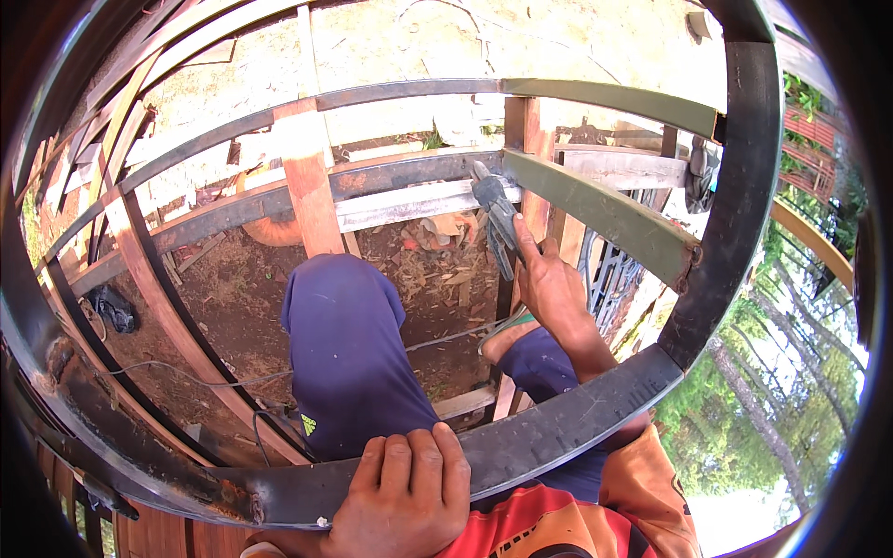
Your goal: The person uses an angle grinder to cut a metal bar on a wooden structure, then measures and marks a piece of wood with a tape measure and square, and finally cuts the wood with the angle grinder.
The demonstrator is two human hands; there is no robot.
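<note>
Metal frame (577,418): near-black, rust-brown blotches at lower left. Two bars (605,216) on the right: olive green. Clamp-like tool (498,209): dull blue-grey. Trousers (344,344): plain navy, one small yellow-green mark. Shirt (558,525): red and orange, black pattern on it. Wooden post (310,186): pinkish brown. Strip (391,216) beside it: chalky white-grey. Soil (223,316): dark brown, tan flecks. Ground beyond (577,46): pale sandy. Bag (113,309): black. Foliage (707,428): bright green.
</note>
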